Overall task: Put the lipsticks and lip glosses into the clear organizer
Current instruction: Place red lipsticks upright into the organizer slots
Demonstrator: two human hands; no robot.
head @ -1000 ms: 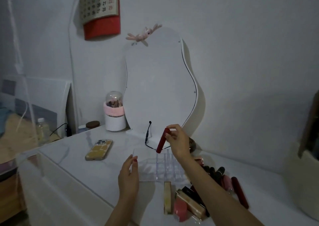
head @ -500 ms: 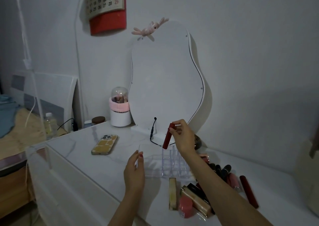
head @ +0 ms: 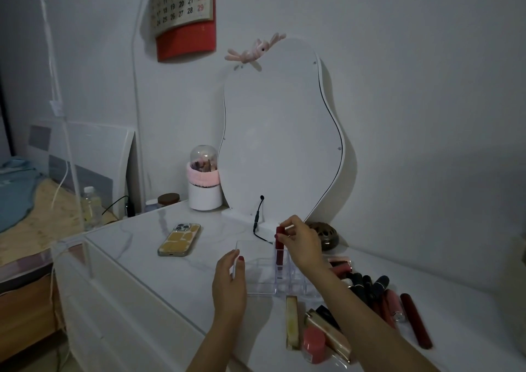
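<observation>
Right hand (head: 299,243) pinches the red lip gloss (head: 279,248), upright, half-sunk in a back cell of the clear organizer (head: 256,275). Left hand (head: 229,279) braces its left wall, fingers loosely curled. Risk: release it tilted and the tube jams or tips the light tray.

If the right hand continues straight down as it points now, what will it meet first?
Probably the clear organizer: the right hand holds the dark red lip gloss tube upright, already partly inside a slot, so the tube's bottom should meet that slot's floor. The remaining depth is unclear.
</observation>
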